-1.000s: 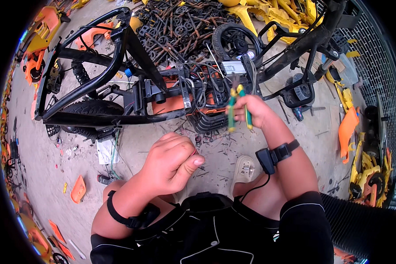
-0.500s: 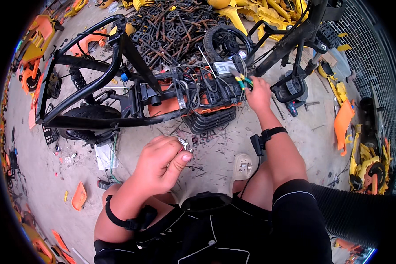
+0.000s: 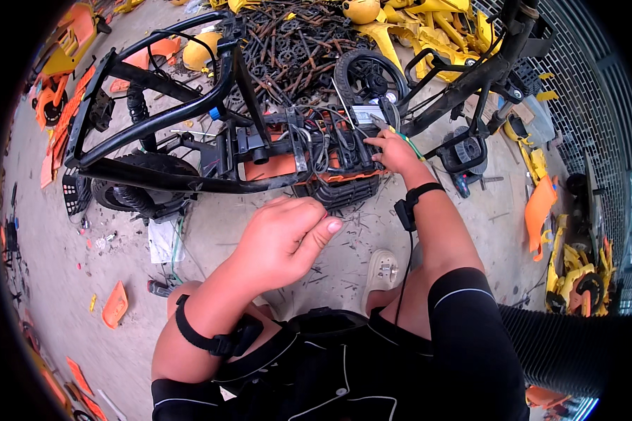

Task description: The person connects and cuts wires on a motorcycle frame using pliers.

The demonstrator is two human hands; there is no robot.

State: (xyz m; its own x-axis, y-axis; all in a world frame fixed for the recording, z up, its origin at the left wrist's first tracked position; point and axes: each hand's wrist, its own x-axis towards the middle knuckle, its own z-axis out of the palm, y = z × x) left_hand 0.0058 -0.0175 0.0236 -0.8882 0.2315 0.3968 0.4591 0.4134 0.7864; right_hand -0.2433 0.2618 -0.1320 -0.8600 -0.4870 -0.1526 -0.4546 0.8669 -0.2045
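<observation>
My left hand (image 3: 284, 238) is closed in a fist above the concrete floor, in front of the black vehicle frame (image 3: 189, 184); whatever it holds is hidden from this angle. In my right hand (image 3: 398, 153) are pliers (image 3: 380, 124) with green and yellow handles, their jaws pointing away from me. Some fingers of that hand stretch toward the cables (image 3: 321, 144) in the middle of the frame. A silver box (image 3: 367, 113) sits just beyond the plier jaws. Below the cables, orange panels (image 3: 270, 168) show between the frame tubes.
Behind the frame lies a heap of rusty metal parts (image 3: 288, 59), with yellow plastic panels (image 3: 439, 35) beside it. A spoked black wheel (image 3: 369, 77) rests at the frame's far side. A power tool (image 3: 461, 184) lies on the floor at right. Orange scraps (image 3: 115, 306) lie at left.
My left fist has moved right and slightly up, and the silvery bits at its fingertips no longer show. My right hand has lowered slightly, with some fingers now reaching left toward the cables.
</observation>
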